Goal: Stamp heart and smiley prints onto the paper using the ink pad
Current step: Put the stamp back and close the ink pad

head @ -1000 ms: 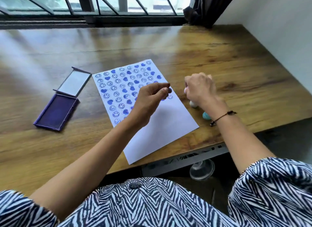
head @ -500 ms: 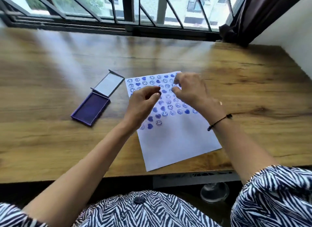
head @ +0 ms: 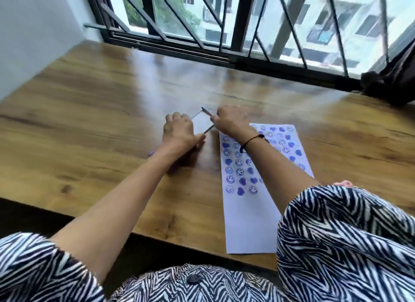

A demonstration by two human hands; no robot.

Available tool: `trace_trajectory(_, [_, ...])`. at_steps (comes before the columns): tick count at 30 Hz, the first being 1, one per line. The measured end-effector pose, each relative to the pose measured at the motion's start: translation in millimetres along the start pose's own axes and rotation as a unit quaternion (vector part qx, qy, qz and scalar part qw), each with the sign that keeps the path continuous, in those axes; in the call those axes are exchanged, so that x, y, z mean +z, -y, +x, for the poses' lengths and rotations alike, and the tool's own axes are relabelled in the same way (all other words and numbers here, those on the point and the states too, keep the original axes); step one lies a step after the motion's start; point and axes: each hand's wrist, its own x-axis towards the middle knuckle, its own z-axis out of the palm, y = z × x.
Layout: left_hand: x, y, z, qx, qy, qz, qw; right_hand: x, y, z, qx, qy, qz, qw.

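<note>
At surface centre, just left of paper: ink pad (head: 201,124), lid up, both hands on it.
Left hand (head: 178,131): curled down over near/left part of pad case; base mostly hidden under it. Looks closed on case, grip not fully visible.
Right hand (head: 232,122): fingers pinched at lid's right edge; lid frame shows as thin dark bars between the two hands.
Paper (head: 258,166): flat on surface, right of pad, near edge overhanging surface slightly; upper part covered w/ purple heart and smiley prints, lower part blank. Right forearm crosses over it.
Stamps: pink tip (head: 343,183) past right sleeve, poss. a stamp; can't confirm.
Handling, pad: judged light, rigid plastic case, thin hinged lid. Hinge = weak point; hold base flat w/ one hand, take lid by free edge. Ink face wet, will smear; keep fingers to rim.
Handling, paper: light, limp, slides easily; fresh prints may smudge under forearm.
Change vs 0.5 s ago: both hands were over printed area of paper, pad untouched, open at left. Now both hands shifted left onto pad; camera swung left/up, more window grille (head: 224,32) in view. Likely closing lid; judgement only.
Motion blur: moderate, fine detail at hands unclear.
</note>
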Motion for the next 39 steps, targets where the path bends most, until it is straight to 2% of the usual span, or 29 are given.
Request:
trace_trajectory(3, [4,-5,6,0.002,-0.009,0.000,1.000,7,4,4,0.009,-0.024,-0.001,1.000])
trace_trajectory(9, [6,-13,16,0.027,-0.018,-0.012,0.999,12,7,14,0.052,-0.008,0.062,0.997])
trace_trajectory(13, [7,-10,15,0.033,-0.055,-0.068,0.996,4,10,18,0.064,0.005,0.187,0.980])
trace_trajectory(17, [-1,-9,10,0.036,-0.123,-0.148,0.981,-10,9,14,0.097,-0.017,0.421,0.901])
trace_trajectory(19, [-7,-10,7,0.048,-0.155,-0.182,0.970,-17,6,9,0.112,0.050,0.498,0.858])
trace_trajectory(24, [-14,-11,-4,0.083,-0.187,-0.242,0.948,-31,1,-4,0.085,0.248,0.566,0.782])
trace_trajectory(28, [-18,-11,-17,0.111,-0.208,-0.274,0.932,-38,2,-16,0.055,0.318,0.589,0.741])
trace_trajectory(30, [-20,-11,-23,0.128,-0.203,-0.284,0.928,-40,3,-21,0.052,0.315,0.588,0.743])
trace_trajectory(32, [-22,-4,-27,0.146,-0.185,-0.293,0.927,-40,8,-27,0.054,0.283,0.577,0.764])
trace_trajectory(36, [-28,31,-35,0.137,-0.183,-0.295,0.928,-26,21,-48,0.042,0.131,0.442,0.886])
trace_trajectory(39, [-31,58,-51,0.099,-0.141,-0.321,0.931,-1,35,-72,-0.004,0.016,0.341,0.940])
